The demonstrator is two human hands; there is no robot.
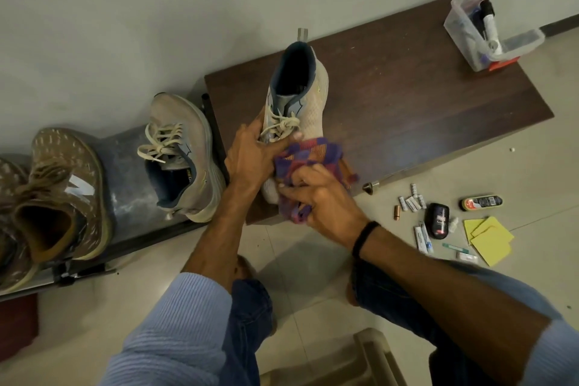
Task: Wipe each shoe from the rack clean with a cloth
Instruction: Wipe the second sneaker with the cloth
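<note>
Head view, which step?
Mid-wipe on dark wooden top (423, 97): pale shoe (313, 103) gripped at laces by left hand (250, 157), toe just below that grip under checked cloth (308, 155), bunched in right hand (326, 204).
Next?
Probably sweeping cloth heelward, past that grip.

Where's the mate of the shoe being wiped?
The second beige shoe sits left of centre in the head view, on the grey rack between the brown sneaker and the wooden cabinet.
</note>
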